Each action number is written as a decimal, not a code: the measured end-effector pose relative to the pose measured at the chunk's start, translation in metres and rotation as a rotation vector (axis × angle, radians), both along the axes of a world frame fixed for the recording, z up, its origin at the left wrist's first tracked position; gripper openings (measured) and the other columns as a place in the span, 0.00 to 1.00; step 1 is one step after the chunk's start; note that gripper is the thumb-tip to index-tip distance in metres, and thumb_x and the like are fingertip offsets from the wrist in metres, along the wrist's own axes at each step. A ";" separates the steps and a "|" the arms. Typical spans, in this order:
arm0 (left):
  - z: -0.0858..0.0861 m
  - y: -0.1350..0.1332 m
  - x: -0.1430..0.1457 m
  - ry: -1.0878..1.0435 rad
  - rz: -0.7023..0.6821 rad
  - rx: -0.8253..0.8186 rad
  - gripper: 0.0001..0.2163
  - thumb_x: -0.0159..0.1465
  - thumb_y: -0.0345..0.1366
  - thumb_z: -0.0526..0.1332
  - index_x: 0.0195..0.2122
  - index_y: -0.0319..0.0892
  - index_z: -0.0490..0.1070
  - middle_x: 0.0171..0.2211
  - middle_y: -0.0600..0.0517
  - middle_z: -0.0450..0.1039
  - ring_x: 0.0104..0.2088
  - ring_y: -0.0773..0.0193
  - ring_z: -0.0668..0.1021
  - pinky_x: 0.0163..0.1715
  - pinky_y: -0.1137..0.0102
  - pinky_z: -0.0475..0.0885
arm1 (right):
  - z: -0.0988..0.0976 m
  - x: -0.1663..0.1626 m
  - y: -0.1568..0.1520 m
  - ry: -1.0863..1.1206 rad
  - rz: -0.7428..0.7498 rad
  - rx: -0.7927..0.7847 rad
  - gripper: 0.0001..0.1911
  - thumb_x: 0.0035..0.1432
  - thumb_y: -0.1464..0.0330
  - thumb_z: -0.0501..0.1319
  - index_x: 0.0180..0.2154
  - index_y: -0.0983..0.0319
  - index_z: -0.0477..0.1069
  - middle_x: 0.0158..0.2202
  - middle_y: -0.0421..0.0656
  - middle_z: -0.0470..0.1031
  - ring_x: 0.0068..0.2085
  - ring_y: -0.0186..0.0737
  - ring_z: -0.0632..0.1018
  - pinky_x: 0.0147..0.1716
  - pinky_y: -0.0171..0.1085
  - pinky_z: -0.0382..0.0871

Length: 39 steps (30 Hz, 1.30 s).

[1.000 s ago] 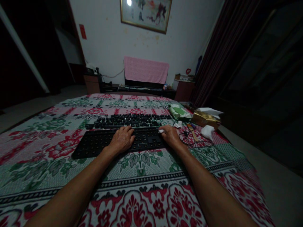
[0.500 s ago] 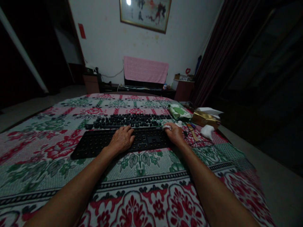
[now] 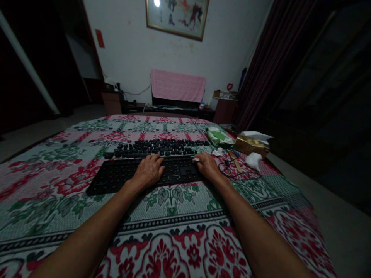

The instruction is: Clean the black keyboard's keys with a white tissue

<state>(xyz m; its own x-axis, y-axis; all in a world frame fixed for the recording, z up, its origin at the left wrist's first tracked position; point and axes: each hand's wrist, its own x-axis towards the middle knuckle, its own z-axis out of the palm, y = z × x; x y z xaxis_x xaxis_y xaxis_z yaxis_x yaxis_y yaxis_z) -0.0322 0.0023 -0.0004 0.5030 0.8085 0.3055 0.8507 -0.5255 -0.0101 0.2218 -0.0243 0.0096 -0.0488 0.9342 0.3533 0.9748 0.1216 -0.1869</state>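
A black keyboard (image 3: 113, 173) with its keycaps removed lies across the patterned cloth. My left hand (image 3: 148, 170) rests over its middle, fingers curled toward the far edge and thumb to the side, gripping the keyboard. At the keyboard's right end, my right hand (image 3: 208, 165) is closed on a small white tissue (image 3: 196, 159), mostly hidden by the fingers and pressed to the upper right of the board. Just beyond the keyboard, many loose black keycaps (image 3: 162, 146) are spread in a long band.
Right of the keyboard are a green-and-white wipes packet (image 3: 219, 137), a gold tissue box (image 3: 251, 144) and a crumpled white tissue (image 3: 254, 160). A flat wooden stick (image 3: 235, 162) and a black cable (image 3: 243, 176) lie nearer my right hand. The floral cloth (image 3: 174, 200) covers the table.
My right hand has slid a little left along the keyboard's right end with the tissue, showing more of the cable. My left hand and the keyboard stay put.
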 end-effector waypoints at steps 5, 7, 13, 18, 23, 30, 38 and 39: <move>0.001 -0.001 0.000 0.000 0.005 -0.008 0.19 0.64 0.42 0.48 0.52 0.41 0.65 0.55 0.47 0.63 0.52 0.56 0.65 0.51 0.62 0.62 | 0.001 0.004 0.000 -0.132 -0.010 -0.027 0.17 0.58 0.74 0.48 0.43 0.59 0.72 0.37 0.46 0.68 0.40 0.39 0.70 0.35 0.33 0.60; 0.001 -0.001 0.000 0.000 0.003 -0.007 0.19 0.64 0.41 0.48 0.52 0.40 0.65 0.55 0.47 0.63 0.53 0.56 0.65 0.51 0.63 0.62 | 0.002 0.008 0.000 -0.157 -0.021 -0.022 0.17 0.58 0.74 0.48 0.43 0.58 0.72 0.37 0.46 0.68 0.39 0.40 0.70 0.35 0.33 0.59; 0.001 -0.001 0.000 0.004 0.013 -0.017 0.19 0.64 0.41 0.48 0.52 0.41 0.64 0.55 0.47 0.62 0.53 0.56 0.64 0.51 0.63 0.62 | 0.004 0.023 -0.001 -0.176 -0.116 -0.056 0.18 0.57 0.74 0.49 0.43 0.56 0.72 0.38 0.46 0.68 0.40 0.41 0.70 0.35 0.34 0.60; 0.001 -0.001 0.000 0.000 0.007 -0.010 0.18 0.64 0.41 0.48 0.52 0.41 0.65 0.55 0.48 0.63 0.52 0.55 0.65 0.51 0.63 0.62 | 0.006 0.030 -0.001 -0.152 -0.179 -0.087 0.18 0.56 0.74 0.50 0.43 0.56 0.72 0.39 0.47 0.69 0.40 0.42 0.71 0.36 0.35 0.62; 0.002 -0.001 0.000 0.006 0.006 -0.006 0.19 0.64 0.41 0.48 0.52 0.41 0.65 0.55 0.48 0.63 0.52 0.55 0.65 0.51 0.63 0.63 | 0.004 0.037 0.001 -0.088 -0.216 -0.049 0.18 0.54 0.75 0.51 0.42 0.57 0.73 0.38 0.47 0.70 0.40 0.41 0.72 0.38 0.34 0.63; 0.004 -0.003 0.001 -0.014 0.009 -0.022 0.18 0.64 0.41 0.49 0.52 0.41 0.65 0.55 0.46 0.63 0.52 0.56 0.65 0.51 0.62 0.63 | 0.003 0.053 0.005 0.070 -0.151 0.110 0.20 0.49 0.77 0.52 0.42 0.61 0.74 0.38 0.45 0.74 0.41 0.40 0.71 0.42 0.36 0.63; 0.003 -0.003 0.001 -0.019 0.012 -0.025 0.18 0.64 0.41 0.49 0.52 0.42 0.65 0.55 0.47 0.63 0.52 0.56 0.65 0.51 0.62 0.62 | 0.000 0.043 0.003 -0.027 -0.089 -0.016 0.20 0.51 0.79 0.51 0.43 0.62 0.74 0.39 0.46 0.71 0.43 0.39 0.70 0.44 0.34 0.61; 0.003 -0.003 0.001 -0.016 0.008 -0.022 0.18 0.64 0.41 0.49 0.52 0.42 0.65 0.55 0.47 0.63 0.52 0.56 0.65 0.51 0.62 0.62 | 0.001 0.042 0.003 -0.036 -0.089 -0.035 0.20 0.51 0.79 0.51 0.43 0.62 0.74 0.39 0.47 0.71 0.43 0.39 0.70 0.44 0.33 0.61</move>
